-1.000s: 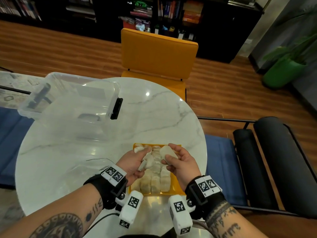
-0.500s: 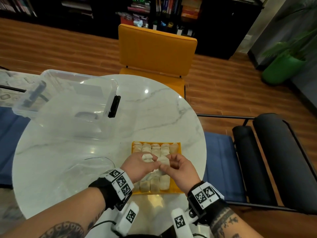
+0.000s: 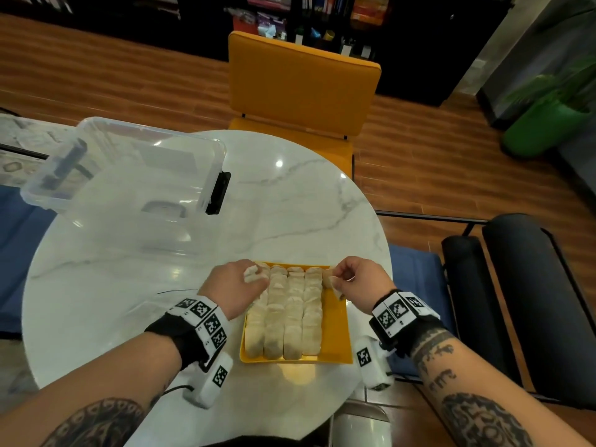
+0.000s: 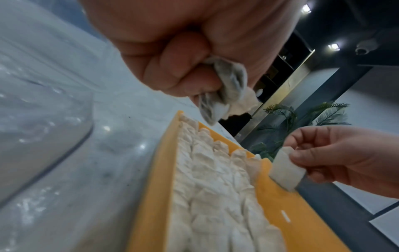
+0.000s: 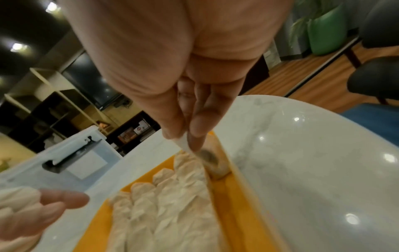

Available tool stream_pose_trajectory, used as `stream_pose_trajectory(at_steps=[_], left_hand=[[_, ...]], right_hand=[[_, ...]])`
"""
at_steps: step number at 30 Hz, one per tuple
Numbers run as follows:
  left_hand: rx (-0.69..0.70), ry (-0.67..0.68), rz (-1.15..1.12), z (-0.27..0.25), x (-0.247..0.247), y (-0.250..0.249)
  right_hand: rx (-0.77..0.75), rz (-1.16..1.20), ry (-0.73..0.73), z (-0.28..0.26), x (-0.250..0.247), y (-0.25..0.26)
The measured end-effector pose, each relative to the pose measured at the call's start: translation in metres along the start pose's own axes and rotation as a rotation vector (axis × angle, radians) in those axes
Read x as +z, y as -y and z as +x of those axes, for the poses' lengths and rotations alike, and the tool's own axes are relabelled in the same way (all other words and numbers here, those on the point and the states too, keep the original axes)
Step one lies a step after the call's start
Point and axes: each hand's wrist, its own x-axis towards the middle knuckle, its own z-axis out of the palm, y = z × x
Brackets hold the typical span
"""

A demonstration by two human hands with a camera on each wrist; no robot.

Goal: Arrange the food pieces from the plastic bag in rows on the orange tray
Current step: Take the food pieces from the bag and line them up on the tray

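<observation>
The orange tray [image 3: 335, 337] lies near the front of the marble table, with several rows of pale food pieces [image 3: 290, 314] filling its left and middle. My left hand [image 3: 254, 275] hovers over the tray's far left corner and grips a few pieces [image 4: 226, 95] in curled fingers. My right hand [image 3: 335, 280] is at the far right corner, pinching one piece [image 5: 207, 158] that touches the bare right strip of the tray [image 4: 278, 201]. The clear plastic bag [image 4: 43, 119] lies flat on the table, left of the tray.
A clear plastic box [image 3: 129, 175] with a black latch [image 3: 219, 191] stands at the table's back left. An orange chair [image 3: 303, 82] is behind the round table [image 3: 290, 204]. A black padded chair [image 3: 516, 285] and a green pot [image 3: 541, 127] are to the right.
Both hands were together over the tray's middle, passing a piece. They have since parted: the left went to the far left corner, the right carried one piece to the far right corner.
</observation>
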Motion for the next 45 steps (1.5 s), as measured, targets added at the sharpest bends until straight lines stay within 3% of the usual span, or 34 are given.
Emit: stream_pose_trajectory(at_steps=[6, 14, 30, 34, 38, 42, 45], left_hand=[[-0.092, 0.04, 0.192, 0.008, 0.005, 0.018], [-0.096, 0.077, 0.291, 0.006, 0.011, 0.024], [-0.051, 0.053, 0.283, 0.003, 0.006, 0.021], [-0.028, -0.018, 0.029, 0.001, 0.001, 0.011], [0.003, -0.068, -0.398, 0.001, 0.003, -0.007], [0.011, -0.058, -0.619, 0.002, 0.012, -0.023], [0.0, -0.015, -0.694, 0.001, 0.019, -0.028]], right_hand=[[-0.026, -0.258, 0.159, 0.018, 0.007, 0.003], [-0.014, -0.574, 0.183, 0.039, 0.015, 0.007], [-0.082, -0.534, -0.003, 0.039, 0.017, 0.006], [-0.133, -0.418, -0.011, 0.03, 0.015, 0.013], [-0.249, -0.076, 0.023, 0.001, 0.022, 0.031], [-0.177, 0.393, 0.181, -0.024, 0.04, 0.049], [-0.108, 0.587, 0.133, -0.032, 0.045, 0.054]])
